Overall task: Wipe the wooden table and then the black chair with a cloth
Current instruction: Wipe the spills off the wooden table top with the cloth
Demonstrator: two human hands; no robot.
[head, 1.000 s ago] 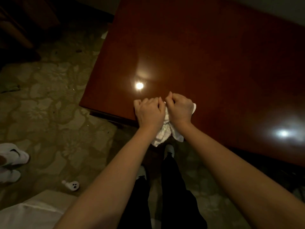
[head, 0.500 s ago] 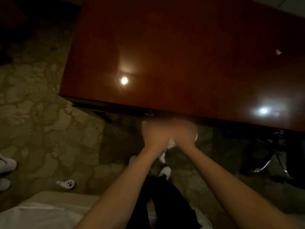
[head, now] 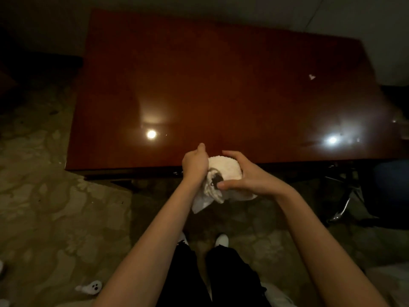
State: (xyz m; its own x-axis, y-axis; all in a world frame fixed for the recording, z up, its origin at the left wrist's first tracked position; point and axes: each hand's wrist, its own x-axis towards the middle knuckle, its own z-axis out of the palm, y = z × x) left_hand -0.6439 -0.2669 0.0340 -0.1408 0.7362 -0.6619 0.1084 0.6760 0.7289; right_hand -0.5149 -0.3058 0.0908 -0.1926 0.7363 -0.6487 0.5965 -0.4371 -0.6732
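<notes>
A glossy reddish wooden table (head: 221, 85) fills the upper middle of the head view. At its near edge I hold a bunched white cloth (head: 224, 170) with both hands; a dark smudge shows on its underside and loose ends hang down. My left hand (head: 194, 162) grips the cloth's left side with curled fingers. My right hand (head: 241, 173) curls round the right side, thumb underneath. The cloth is lifted just off the table's front edge. The black chair (head: 389, 191) stands low at the right, mostly dark, with a chrome leg (head: 345, 204) showing.
A small white scrap (head: 311, 77) lies on the table's far right. Patterned carpet (head: 55, 207) covers the floor. A small white object (head: 91, 287) lies on the carpet at the lower left. My legs and white shoes are below the hands.
The hands went from pressing the cloth on the table edge, dropped below the edge, and now hold it bunched up at the edge again. The camera has moved right and back.
</notes>
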